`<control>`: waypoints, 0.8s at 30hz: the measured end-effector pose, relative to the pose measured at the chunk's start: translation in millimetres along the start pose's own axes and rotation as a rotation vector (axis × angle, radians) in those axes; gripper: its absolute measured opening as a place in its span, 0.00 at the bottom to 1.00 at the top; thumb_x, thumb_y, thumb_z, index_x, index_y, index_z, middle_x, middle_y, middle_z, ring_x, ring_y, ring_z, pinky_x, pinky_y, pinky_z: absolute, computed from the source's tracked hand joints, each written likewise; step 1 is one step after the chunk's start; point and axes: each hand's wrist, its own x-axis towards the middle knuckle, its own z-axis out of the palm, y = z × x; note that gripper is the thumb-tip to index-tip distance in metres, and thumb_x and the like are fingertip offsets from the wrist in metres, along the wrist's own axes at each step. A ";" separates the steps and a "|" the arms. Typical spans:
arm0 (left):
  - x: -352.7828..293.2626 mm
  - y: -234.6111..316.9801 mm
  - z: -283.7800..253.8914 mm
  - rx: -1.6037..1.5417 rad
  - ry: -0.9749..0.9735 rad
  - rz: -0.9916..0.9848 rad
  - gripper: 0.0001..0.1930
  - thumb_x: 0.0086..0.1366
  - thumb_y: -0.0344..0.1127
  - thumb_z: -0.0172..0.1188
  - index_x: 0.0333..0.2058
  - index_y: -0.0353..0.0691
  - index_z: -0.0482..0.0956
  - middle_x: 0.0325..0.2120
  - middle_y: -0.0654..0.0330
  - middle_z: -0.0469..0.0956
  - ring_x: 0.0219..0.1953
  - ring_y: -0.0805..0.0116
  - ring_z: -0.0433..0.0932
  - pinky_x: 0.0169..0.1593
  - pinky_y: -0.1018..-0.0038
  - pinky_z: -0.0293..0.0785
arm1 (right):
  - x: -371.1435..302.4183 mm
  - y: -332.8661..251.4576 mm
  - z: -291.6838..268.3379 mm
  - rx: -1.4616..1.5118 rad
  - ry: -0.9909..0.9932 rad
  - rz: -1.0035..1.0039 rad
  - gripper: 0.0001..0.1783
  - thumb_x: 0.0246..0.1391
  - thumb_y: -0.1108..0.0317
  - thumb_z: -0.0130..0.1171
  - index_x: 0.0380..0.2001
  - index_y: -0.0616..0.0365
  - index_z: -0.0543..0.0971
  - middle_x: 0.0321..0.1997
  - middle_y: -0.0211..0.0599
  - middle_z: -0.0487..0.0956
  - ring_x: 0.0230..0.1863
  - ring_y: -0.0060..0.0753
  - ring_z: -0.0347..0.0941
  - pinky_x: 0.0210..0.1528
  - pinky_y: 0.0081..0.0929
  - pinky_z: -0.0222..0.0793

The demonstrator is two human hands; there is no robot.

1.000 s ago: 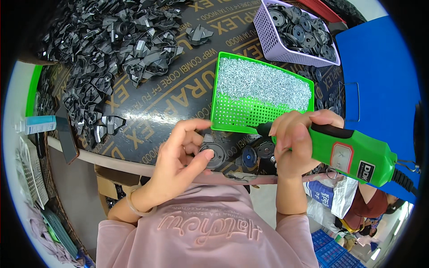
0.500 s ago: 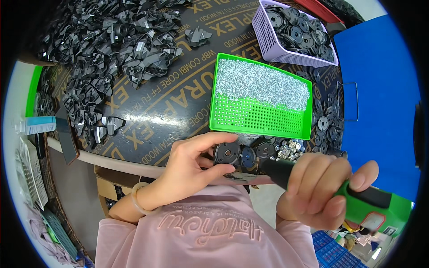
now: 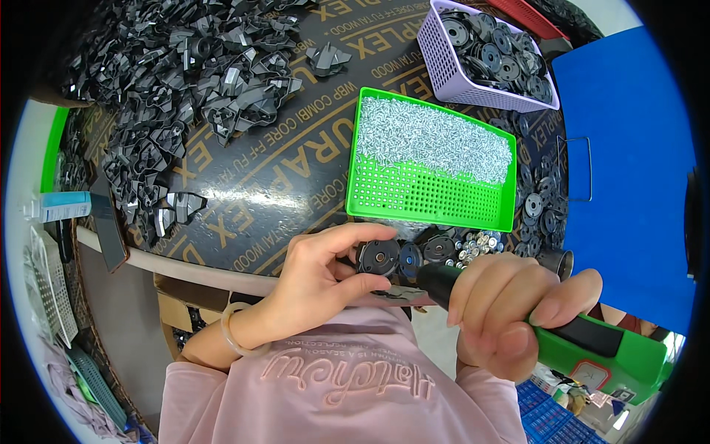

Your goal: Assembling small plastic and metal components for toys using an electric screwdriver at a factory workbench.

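Note:
My left hand (image 3: pixel 314 263) is closed on a round black plastic part (image 3: pixel 380 257) at the table's near edge, thumb below and forefinger above it. A copper-coloured spot shows at the part's centre. Right beside it lies a smaller dark disc with a bluish middle (image 3: pixel 410 260), and another black round part (image 3: pixel 439 249) sits further right. My right hand (image 3: pixel 499 311) is wrapped round a green power screwdriver (image 3: pixel 603 355) with a black nose. The nose points left toward the round parts, apart from the held one; its tip cannot be made out clearly.
A green perforated tray (image 3: pixel 429 214) holds many small silvery screws. Small metal pieces (image 3: pixel 477 248) lie below it. Angular black parts (image 3: pixel 222 81) heap at the far left; a lilac basket (image 3: pixel 473 92) holds black discs. A blue panel (image 3: pixel 629 170) stands at right.
My right hand has brought the screwdriver leftward, its nose closer to the round parts. My left hand and the part in it have hardly moved.

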 end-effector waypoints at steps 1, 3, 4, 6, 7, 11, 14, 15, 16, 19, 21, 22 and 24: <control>-0.2 -0.3 -0.2 0.000 0.000 0.001 0.28 0.55 0.12 0.66 0.55 0.31 0.75 0.40 0.58 0.81 0.40 0.78 0.80 0.41 0.82 0.81 | 0.9 0.3 -0.5 0.004 -0.038 -0.003 0.16 0.61 0.72 0.61 0.42 0.52 0.62 0.20 0.31 0.71 0.15 0.26 0.68 0.20 0.29 0.70; -0.9 -0.8 -0.6 0.008 -0.004 -0.021 0.28 0.55 0.12 0.66 0.56 0.31 0.74 0.40 0.58 0.82 0.41 0.77 0.80 0.41 0.81 0.81 | 0.1 1.4 0.7 0.001 -0.024 0.007 0.17 0.61 0.71 0.62 0.41 0.52 0.62 0.19 0.31 0.71 0.15 0.26 0.68 0.19 0.29 0.70; -1.2 -2.2 -1.1 0.009 -0.003 -0.021 0.28 0.55 0.12 0.66 0.56 0.31 0.74 0.40 0.58 0.82 0.41 0.77 0.80 0.41 0.81 0.81 | -0.5 2.2 1.7 -0.003 -0.009 0.018 0.17 0.60 0.71 0.63 0.41 0.52 0.62 0.19 0.31 0.71 0.14 0.26 0.68 0.19 0.29 0.69; -1.5 -5.5 -1.8 -0.008 -0.008 -0.027 0.28 0.55 0.12 0.66 0.56 0.31 0.74 0.40 0.57 0.82 0.41 0.77 0.80 0.41 0.81 0.80 | -3.2 4.7 4.8 0.006 0.035 0.026 0.18 0.60 0.70 0.64 0.41 0.51 0.63 0.18 0.30 0.71 0.14 0.26 0.68 0.19 0.29 0.69; -1.5 -5.4 -1.7 -0.008 -0.008 -0.027 0.28 0.55 0.12 0.66 0.56 0.31 0.74 0.40 0.57 0.82 0.41 0.77 0.80 0.41 0.81 0.80 | -4.0 5.2 5.6 0.013 0.080 0.033 0.18 0.59 0.70 0.65 0.41 0.51 0.63 0.18 0.30 0.71 0.14 0.26 0.68 0.19 0.28 0.69; -1.5 3.1 -2.1 -0.001 -0.001 -0.071 0.28 0.56 0.13 0.66 0.57 0.31 0.74 0.43 0.57 0.81 0.43 0.77 0.79 0.42 0.82 0.80 | 2.7 4.6 -5.0 0.041 0.049 0.022 0.18 0.61 0.67 0.63 0.46 0.50 0.64 0.18 0.29 0.70 0.15 0.24 0.66 0.18 0.27 0.67; -1.0 -0.5 -1.9 0.028 0.013 -0.070 0.28 0.57 0.14 0.66 0.57 0.32 0.74 0.46 0.57 0.79 0.45 0.76 0.79 0.41 0.82 0.80 | 9.8 16.3 -17.0 -0.013 0.147 -0.059 0.19 0.62 0.68 0.61 0.50 0.52 0.63 0.18 0.27 0.69 0.15 0.25 0.64 0.20 0.30 0.66; -0.5 -2.0 -0.6 0.023 0.009 -0.040 0.27 0.58 0.14 0.66 0.57 0.32 0.74 0.49 0.57 0.78 0.46 0.76 0.78 0.41 0.82 0.80 | 12.3 22.1 -23.6 -0.077 0.187 -0.081 0.21 0.61 0.69 0.62 0.49 0.53 0.61 0.18 0.29 0.69 0.15 0.29 0.67 0.21 0.34 0.69; -0.7 -2.2 -0.3 0.024 0.009 -0.042 0.27 0.58 0.14 0.66 0.57 0.32 0.74 0.49 0.57 0.78 0.46 0.76 0.78 0.41 0.82 0.80 | 16.0 38.8 -28.8 -0.143 0.206 -0.161 0.22 0.61 0.72 0.61 0.50 0.54 0.59 0.18 0.28 0.69 0.14 0.27 0.66 0.22 0.33 0.70; -0.6 1.3 0.1 0.071 0.008 0.011 0.28 0.58 0.15 0.66 0.58 0.33 0.74 0.52 0.57 0.76 0.47 0.76 0.78 0.40 0.83 0.79 | 18.4 59.3 -35.9 -0.233 0.260 -0.086 0.18 0.58 0.82 0.55 0.47 0.60 0.61 0.18 0.32 0.71 0.15 0.24 0.67 0.24 0.28 0.72; 0.4 4.8 -1.2 0.140 0.004 0.035 0.28 0.57 0.14 0.66 0.57 0.33 0.74 0.52 0.58 0.76 0.47 0.75 0.79 0.38 0.83 0.78 | 18.3 66.3 -37.2 -0.178 0.251 -0.112 0.17 0.57 0.84 0.52 0.47 0.61 0.62 0.19 0.35 0.72 0.16 0.22 0.68 0.24 0.26 0.73; 0.4 2.2 -1.7 0.140 0.005 0.033 0.28 0.57 0.14 0.66 0.57 0.33 0.74 0.52 0.58 0.76 0.47 0.75 0.79 0.38 0.83 0.78 | 17.9 67.4 -36.9 -0.169 0.251 -0.109 0.17 0.57 0.84 0.53 0.47 0.61 0.62 0.19 0.35 0.73 0.16 0.22 0.68 0.24 0.26 0.73; 0.5 -4.6 -1.7 0.062 -0.001 0.019 0.29 0.57 0.14 0.66 0.58 0.33 0.73 0.50 0.57 0.77 0.46 0.75 0.79 0.37 0.84 0.77 | 16.9 69.7 -36.8 -0.162 0.254 -0.106 0.18 0.56 0.84 0.53 0.47 0.62 0.62 0.19 0.35 0.73 0.17 0.22 0.69 0.24 0.25 0.73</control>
